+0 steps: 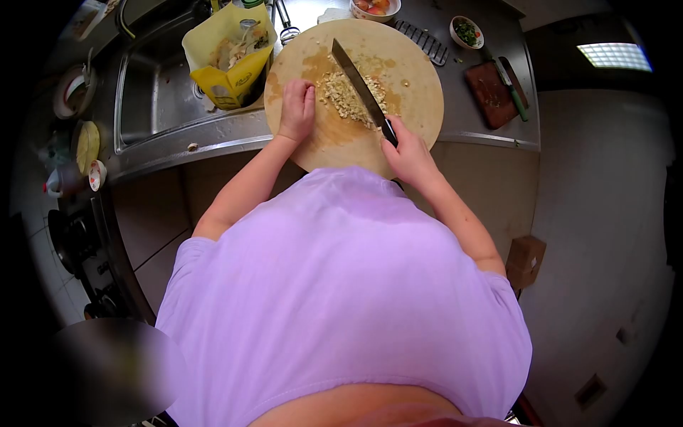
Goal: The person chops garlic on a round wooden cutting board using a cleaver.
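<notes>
A round wooden cutting board (420,78) lies on the counter in front of me. Pale, finely chopped bits (343,96), possibly garlic, are heaped at its middle. My right hand (411,153) is wrapped round the black handle of a kitchen knife (358,80). The long dark blade slants away to the upper left, across the chopped bits. At the board's left side rests my left hand (297,110), its fingers curled in and nothing visible in them. It is beside the heap, apart from the blade.
To the left are a metal sink (153,99) and a yellow bag (231,82) with scraps inside. Behind the board stands a bowl of reddish food (375,8). On the right are a bowl of chopped greens (466,33) and a small brown board (487,96) with a green-handled knife (514,92).
</notes>
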`<action>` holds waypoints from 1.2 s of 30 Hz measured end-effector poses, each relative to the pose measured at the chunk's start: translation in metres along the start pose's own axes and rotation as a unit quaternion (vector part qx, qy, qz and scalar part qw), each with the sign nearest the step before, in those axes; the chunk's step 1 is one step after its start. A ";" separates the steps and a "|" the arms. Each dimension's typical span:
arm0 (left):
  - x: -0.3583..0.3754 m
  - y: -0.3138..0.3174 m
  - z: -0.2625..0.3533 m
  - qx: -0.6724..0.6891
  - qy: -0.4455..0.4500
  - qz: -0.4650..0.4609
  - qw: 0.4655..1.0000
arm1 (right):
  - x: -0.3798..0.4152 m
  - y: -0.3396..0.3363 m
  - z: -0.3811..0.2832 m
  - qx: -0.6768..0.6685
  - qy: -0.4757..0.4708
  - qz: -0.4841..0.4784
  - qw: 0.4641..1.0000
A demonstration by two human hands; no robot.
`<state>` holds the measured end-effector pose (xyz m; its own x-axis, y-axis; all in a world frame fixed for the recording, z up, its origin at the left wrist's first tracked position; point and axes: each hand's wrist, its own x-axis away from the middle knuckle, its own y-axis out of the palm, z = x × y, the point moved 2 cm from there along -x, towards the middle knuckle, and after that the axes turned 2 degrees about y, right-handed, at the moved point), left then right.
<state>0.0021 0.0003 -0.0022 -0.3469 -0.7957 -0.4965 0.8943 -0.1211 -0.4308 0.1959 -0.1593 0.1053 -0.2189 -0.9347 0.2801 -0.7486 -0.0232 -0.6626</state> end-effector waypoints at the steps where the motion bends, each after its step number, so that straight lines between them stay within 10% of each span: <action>1: 0.000 0.001 0.000 0.001 0.001 0.000 1.000 | -0.001 0.003 0.004 0.006 -0.007 0.001 1.000; 36: 0.000 0.001 -0.002 -0.012 0.007 -0.001 1.000 | 0.007 0.016 -0.007 0.020 -0.054 -0.021 0.998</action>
<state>0.0022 0.0014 -0.0042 -0.3533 -0.7866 -0.5064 0.8864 -0.1084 -0.4500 0.1775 -0.1631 0.1014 -0.1180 -0.9655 0.2322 -0.7301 -0.0742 -0.6793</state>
